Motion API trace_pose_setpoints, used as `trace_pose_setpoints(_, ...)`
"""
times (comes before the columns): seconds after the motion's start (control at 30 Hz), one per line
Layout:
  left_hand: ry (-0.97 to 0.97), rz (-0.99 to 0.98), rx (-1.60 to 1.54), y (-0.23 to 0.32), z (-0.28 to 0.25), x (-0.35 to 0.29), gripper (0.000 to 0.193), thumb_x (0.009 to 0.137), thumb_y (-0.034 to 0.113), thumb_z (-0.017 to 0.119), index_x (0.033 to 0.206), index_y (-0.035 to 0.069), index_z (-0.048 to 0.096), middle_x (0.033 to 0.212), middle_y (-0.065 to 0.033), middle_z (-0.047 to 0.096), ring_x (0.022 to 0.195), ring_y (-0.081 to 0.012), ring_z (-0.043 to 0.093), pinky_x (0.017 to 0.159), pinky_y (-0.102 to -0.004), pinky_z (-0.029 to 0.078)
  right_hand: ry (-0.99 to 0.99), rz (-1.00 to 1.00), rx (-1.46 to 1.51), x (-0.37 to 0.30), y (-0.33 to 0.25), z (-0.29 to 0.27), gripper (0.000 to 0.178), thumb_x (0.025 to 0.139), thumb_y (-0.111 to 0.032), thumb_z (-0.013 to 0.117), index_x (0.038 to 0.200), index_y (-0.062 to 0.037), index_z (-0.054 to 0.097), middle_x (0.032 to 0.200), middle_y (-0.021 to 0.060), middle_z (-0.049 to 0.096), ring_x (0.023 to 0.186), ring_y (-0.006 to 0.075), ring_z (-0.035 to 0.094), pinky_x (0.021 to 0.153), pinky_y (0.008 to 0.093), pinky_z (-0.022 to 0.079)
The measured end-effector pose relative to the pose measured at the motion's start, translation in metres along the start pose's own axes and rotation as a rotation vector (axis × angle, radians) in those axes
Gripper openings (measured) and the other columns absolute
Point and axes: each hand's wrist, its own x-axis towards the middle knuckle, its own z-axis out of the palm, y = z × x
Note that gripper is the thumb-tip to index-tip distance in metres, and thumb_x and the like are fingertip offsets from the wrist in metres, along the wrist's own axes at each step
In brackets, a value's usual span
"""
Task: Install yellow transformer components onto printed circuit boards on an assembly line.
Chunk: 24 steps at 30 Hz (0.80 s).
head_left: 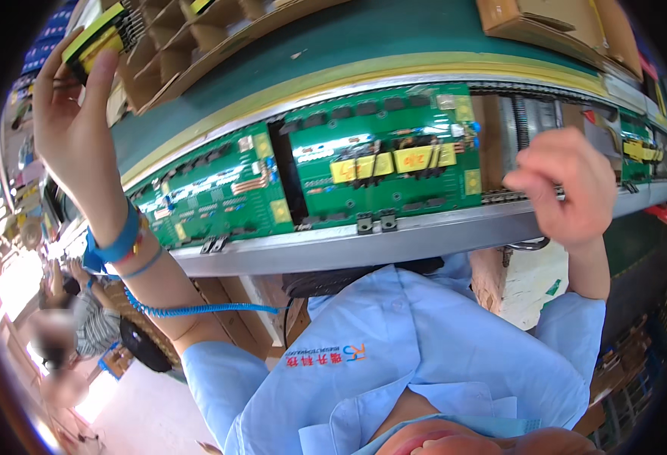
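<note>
At the upper left, my left hand grips a transformer with yellow tape and dark pins between thumb and fingers, beside a divided cardboard box. My right hand is above the rail at the right, its fingers curled, and nothing shows in them. Between my hands lies a green circuit board carrying two yellow-topped parts with black strips across them. Left of it, a second green circuit board has no such yellow-topped part in sight. Around my left wrist is a blue strap.
A metal conveyor rail runs across in front of me. Another cardboard box stands on the green bench behind. A coiled blue cord hangs from my left wrist. Another person is at the far left.
</note>
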Motion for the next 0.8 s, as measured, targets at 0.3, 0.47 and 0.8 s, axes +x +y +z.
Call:
trace_pose_setpoints(0.3,-0.532,-0.496,-0.491,0.051,0.010,-0.098,0.046,0.083,-0.001,0.068,0.126,-0.004,0.052,0.115,-0.0087,0.060,0.104,-0.0149,0.057,0.093,-0.0290,0.047,-0.064,-0.092,-0.156,0.006,-0.019,0.051,0.034,0.069,-0.015,0.074,0.103,-0.0114,0.069,0.097,0.0076,0.066,0.063,0.0153,0.064,0.046,0.0248,0.049)
trace_pose_setpoints(0.47,-0.592,-0.584,-0.582,0.052,0.029,-0.115,0.045,0.087,0.001,0.067,0.128,-0.003,0.050,0.116,-0.0083,0.060,0.105,-0.0144,0.057,0.095,-0.0286,0.045,-0.110,-0.041,-0.187,-0.003,-0.013,0.038,0.027,0.071,-0.005,0.068,0.098,-0.0100,0.068,0.096,0.0081,0.065,0.058,0.0157,0.063,0.042,0.0253,0.046)
trace_pose_setpoints(0.8,-0.662,-0.604,-0.614,0.052,0.052,-0.120,0.045,0.088,-0.004,0.063,0.130,-0.003,0.047,0.120,-0.0108,0.059,0.109,-0.0162,0.058,0.097,-0.0306,0.047,-0.082,-0.071,-0.097,-0.012,0.003,0.031,0.036,0.065,0.001,0.078,0.097,-0.0028,0.065,0.102,0.0174,0.064,0.046,0.0100,0.044,0.039,0.0228,0.033)
